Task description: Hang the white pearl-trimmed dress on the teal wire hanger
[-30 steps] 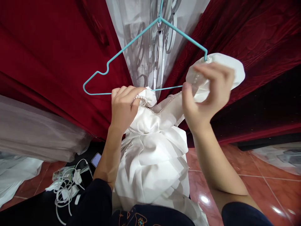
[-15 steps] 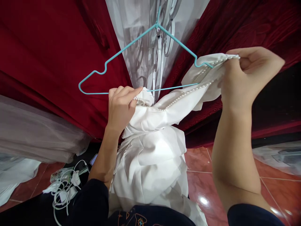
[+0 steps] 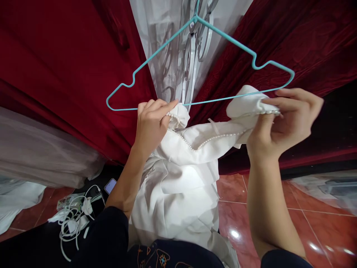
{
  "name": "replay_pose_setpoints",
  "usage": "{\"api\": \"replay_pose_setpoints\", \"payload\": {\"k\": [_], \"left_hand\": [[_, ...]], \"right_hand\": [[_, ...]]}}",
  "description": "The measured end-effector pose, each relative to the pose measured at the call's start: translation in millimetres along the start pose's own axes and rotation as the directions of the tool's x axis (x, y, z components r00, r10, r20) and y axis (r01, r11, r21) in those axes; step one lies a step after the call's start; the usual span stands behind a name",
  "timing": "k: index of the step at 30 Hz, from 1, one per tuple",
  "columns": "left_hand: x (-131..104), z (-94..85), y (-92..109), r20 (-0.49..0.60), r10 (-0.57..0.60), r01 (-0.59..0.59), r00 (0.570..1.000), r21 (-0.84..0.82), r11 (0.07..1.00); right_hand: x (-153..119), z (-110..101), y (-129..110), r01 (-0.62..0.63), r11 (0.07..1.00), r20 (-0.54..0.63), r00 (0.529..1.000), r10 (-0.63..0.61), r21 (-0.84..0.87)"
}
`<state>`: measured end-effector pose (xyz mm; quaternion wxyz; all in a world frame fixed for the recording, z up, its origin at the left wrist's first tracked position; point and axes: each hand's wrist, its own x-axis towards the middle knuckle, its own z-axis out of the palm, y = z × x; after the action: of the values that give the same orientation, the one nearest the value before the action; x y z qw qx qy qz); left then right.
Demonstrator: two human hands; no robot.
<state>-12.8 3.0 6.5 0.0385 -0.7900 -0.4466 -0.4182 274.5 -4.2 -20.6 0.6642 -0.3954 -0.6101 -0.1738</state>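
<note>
A white dress with a pearl-beaded neckline hangs in folds in front of me. My left hand grips its left upper edge, close to the lower bar of a turquoise hanger. With thumb and fingers, my right hand pinches the dress's beaded edge just under the hanger's right end. Both ends of the hanger show without fabric over them. Part of the white cloth on the right lies behind the lower bar.
Dark red curtains flank a white scrolled metal frame. At lower left, white cables and a phone lie on a black surface. Red tiles cover the floor.
The hanger's right end has come out of the white fabric. My right hand has moved down and slightly left with the beaded edge, and the hanger has shifted right.
</note>
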Motion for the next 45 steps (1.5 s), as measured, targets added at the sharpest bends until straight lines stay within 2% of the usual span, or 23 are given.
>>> {"api": "replay_pose_setpoints", "payload": {"k": [2, 4, 6, 8, 10, 12, 14, 16, 20, 22, 24, 25, 26, 27, 28, 30, 31, 32, 35, 38, 42, 43, 45], "left_hand": [[0, 1.9, 0, 0.008, 0.007, -0.007, 1.000, -0.024, 1.000], [1, 2.5, -2, 0.005, 0.015, -0.015, 1.000, -0.043, 0.999], [1, 2.2, -4, -0.013, 0.030, -0.031, 0.999, -0.067, 0.997], [-1, 1.6, -6, -0.065, 0.064, -0.072, 0.996, -0.122, 0.990], [-8, 1.0, -9, -0.216, 0.099, -0.140, 0.971, -0.183, 0.973], [-20, -0.1, -14, -0.415, 0.081, -0.178, 0.906, -0.199, 0.964], [-35, -2.4, -21, -0.530, -0.034, -0.115, 0.847, -0.244, 0.963], [-46, -6.1, -34, -0.557, -0.219, 0.013, 0.801, -0.350, 0.937], [-47, -20.8, -76, -0.583, -0.510, 0.150, 0.632, -0.554, 0.819], [-32, -32.8, -99, -0.612, -0.527, 0.141, 0.589, -0.565, 0.813], [-8, -46.1, -114, -0.684, -0.445, 0.091, 0.578, -0.488, 0.868], [7, -52.2, -118, -0.700, -0.390, 0.068, 0.598, -0.440, 0.895], [22, -57.5, -117, -0.736, -0.346, 0.030, 0.582, -0.405, 0.914], [36, -61.5, -114, -0.732, -0.305, 0.011, 0.609, -0.376, 0.926], [50, -64.2, -107, -0.697, -0.268, 0.005, 0.665, -0.354, 0.935], [70, -66.3, -85, -0.736, -0.172, -0.072, 0.655, -0.287, 0.955], [77, -66.0, -73, -0.718, -0.130, -0.109, 0.684, -0.276, 0.955], [81, -65.1, -62, -0.608, -0.104, -0.095, 0.787, -0.286, 0.953], [82, -59.0, -44, -0.388, -0.040, -0.073, 0.921, -0.273, 0.959], [76, -48.1, -46, -0.346, 0.028, -0.108, 0.938, -0.214, 0.971], [57, -31.6, -30, -0.541, 0.071, -0.160, 0.838, -0.119, 0.980], [51, -27.4, -20, -0.503, 0.065, -0.177, 0.862, -0.178, 0.968], [39, -18.2, 0, -0.286, 0.086, -0.161, 0.954, -0.248, 0.955]], "right_hand": [[7, 10, -19, 0.007, 0.996, 0.194, 0.981, -0.023, 0.087], [11, 23, -29, -0.083, 0.987, 0.402, 0.916, 0.020, 0.141], [10, 37, -33, -0.143, 0.979, 0.492, 0.869, 0.054, 0.146], [5, 47, -32, -0.159, 0.977, 0.452, 0.888, 0.078, 0.145], [0, 54, -31, -0.162, 0.976, 0.380, 0.920, 0.097, 0.142], [-3, 56, -30, -0.165, 0.976, 0.351, 0.930, 0.106, 0.142], [-2, 56, -30, -0.164, 0.976, 0.345, 0.933, 0.105, 0.146], [0, 55, -30, -0.158, 0.976, 0.340, 0.935, 0.100, 0.148], [4, 51, -31, -0.167, 0.977, 0.345, 0.932, 0.111, 0.135], [5, 49, -33, -0.176, 0.975, 0.353, 0.928, 0.119, 0.134], [4, 48, -34, -0.187, 0.972, 0.361, 0.924, 0.125, 0.143], [4, 48, -35, -0.194, 0.970, 0.364, 0.922, 0.128, 0.149], [4, 47, -35, -0.202, 0.967, 0.365, 0.921, 0.135, 0.153], [3, 48, -36, -0.208, 0.966, 0.366, 0.920, 0.139, 0.155], [2, 48, -36, -0.211, 0.965, 0.363, 0.921, 0.142, 0.156], [0, 50, -37, -0.204, 0.965, 0.349, 0.927, 0.137, 0.162], [-1, 50, -37, -0.198, 0.966, 0.343, 0.930, 0.132, 0.167], [-2, 51, -37, -0.193, 0.966, 0.339, 0.932, 0.126, 0.171], [-3, 53, -37, -0.184, 0.969, 0.335, 0.934, 0.121, 0.165], [-3, 52, -36, -0.176, 0.976, 0.330, 0.936, 0.124, 0.131], [-4, 53, -35, -0.179, 0.976, 0.342, 0.931, 0.128, 0.123], [-5, 54, -35, -0.178, 0.976, 0.340, 0.932, 0.125, 0.129], [-6, 55, -35, -0.173, 0.975, 0.332, 0.936, 0.119, 0.140]]}}
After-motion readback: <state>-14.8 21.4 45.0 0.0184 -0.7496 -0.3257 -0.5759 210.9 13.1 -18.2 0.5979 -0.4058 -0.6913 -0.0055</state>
